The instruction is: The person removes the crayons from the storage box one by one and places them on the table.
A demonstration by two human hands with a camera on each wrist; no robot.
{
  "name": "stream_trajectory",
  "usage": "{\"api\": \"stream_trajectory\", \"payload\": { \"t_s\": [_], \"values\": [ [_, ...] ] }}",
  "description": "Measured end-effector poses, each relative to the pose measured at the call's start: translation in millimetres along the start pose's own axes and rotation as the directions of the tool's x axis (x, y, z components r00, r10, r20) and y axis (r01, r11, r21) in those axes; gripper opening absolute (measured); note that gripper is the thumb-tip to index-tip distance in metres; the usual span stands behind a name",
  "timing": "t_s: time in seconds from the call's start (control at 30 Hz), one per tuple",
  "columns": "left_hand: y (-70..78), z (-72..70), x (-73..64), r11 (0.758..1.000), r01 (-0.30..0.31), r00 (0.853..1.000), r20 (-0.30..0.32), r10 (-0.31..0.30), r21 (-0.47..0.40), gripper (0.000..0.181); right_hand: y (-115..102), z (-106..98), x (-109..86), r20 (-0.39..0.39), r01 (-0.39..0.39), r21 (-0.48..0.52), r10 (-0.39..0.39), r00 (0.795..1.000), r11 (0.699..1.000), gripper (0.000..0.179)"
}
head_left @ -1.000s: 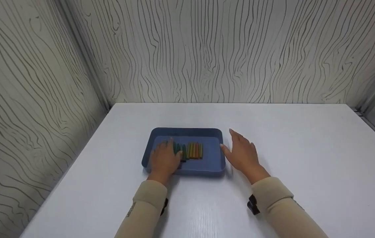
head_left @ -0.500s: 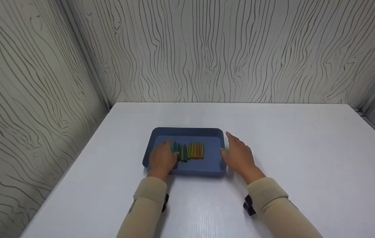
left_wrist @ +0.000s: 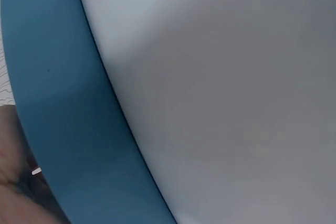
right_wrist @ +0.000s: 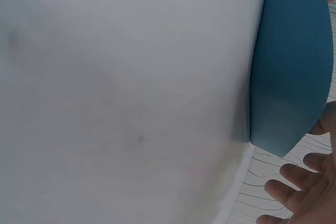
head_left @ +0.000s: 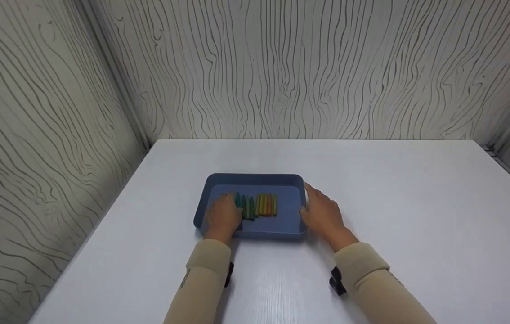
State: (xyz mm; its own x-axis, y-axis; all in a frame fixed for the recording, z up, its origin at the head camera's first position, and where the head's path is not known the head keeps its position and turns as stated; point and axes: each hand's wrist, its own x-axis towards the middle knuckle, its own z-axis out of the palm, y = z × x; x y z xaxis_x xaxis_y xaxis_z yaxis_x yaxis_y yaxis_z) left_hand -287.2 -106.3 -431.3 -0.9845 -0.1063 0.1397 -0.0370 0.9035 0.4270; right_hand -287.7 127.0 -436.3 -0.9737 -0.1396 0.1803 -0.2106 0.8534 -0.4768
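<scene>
A shallow blue tray (head_left: 291,211) lies on the white table with a row of crayons in it. Green crayons (head_left: 248,208) stick out beside my left hand; yellow and orange crayons (head_left: 267,205) lie to their right. My left hand (head_left: 222,216) reaches over the tray's front wall, its fingers curled down around crayons at the left end of the row and mostly hidden. In the left wrist view the tray's outer wall (left_wrist: 68,98) covers much of it. My right hand (head_left: 324,216) is at the tray's right side, thumb at the rim, fingers loosely spread outside it.
The white table (head_left: 417,225) extends around the tray on all sides. Behind it stands a wood-grain patterned panel (head_left: 282,67), and a similar panel (head_left: 34,157) closes off the left side.
My left hand's fingers have curled down and drawn back slightly, uncovering more of the green crayons. My right hand has moved left, closer to the tray's right wall.
</scene>
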Motion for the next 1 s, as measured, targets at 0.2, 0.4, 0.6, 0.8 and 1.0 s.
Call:
{"api": "stream_trajectory", "payload": {
  "t_s": [0.2,0.4,0.6,0.8,1.0],
  "values": [
    [1.8,4.5,2.9,1.0,0.007,1.0,0.007,-0.007,-0.01,0.034,2,3,0.9,0.002,0.002,0.004,-0.002,1.0,1.0,0.061],
    [3.4,7.3,4.9,0.999,0.025,0.999,0.028,-0.024,-0.039,0.031,2,4,2.3,0.046,-0.016,0.0,0.016,0.999,1.0,0.06],
    [6.3,9.0,5.5,0.998,0.046,0.998,0.042,-0.044,-0.032,0.021,3,2,1.7,0.08,-0.024,-0.005,0.024,0.997,1.0,0.062],
    [10.1,11.7,4.6,1.0,0.01,0.999,0.034,-0.01,-0.002,0.012,6,0,-0.4,0.099,-0.034,-0.005,0.035,0.994,0.999,0.063],
    [12.6,13.2,2.4,1.0,0.003,0.999,0.041,-0.005,0.027,0.011,10,-2,-3.1,0.108,-0.029,-0.032,0.032,0.994,0.999,0.062]
  ]
}}
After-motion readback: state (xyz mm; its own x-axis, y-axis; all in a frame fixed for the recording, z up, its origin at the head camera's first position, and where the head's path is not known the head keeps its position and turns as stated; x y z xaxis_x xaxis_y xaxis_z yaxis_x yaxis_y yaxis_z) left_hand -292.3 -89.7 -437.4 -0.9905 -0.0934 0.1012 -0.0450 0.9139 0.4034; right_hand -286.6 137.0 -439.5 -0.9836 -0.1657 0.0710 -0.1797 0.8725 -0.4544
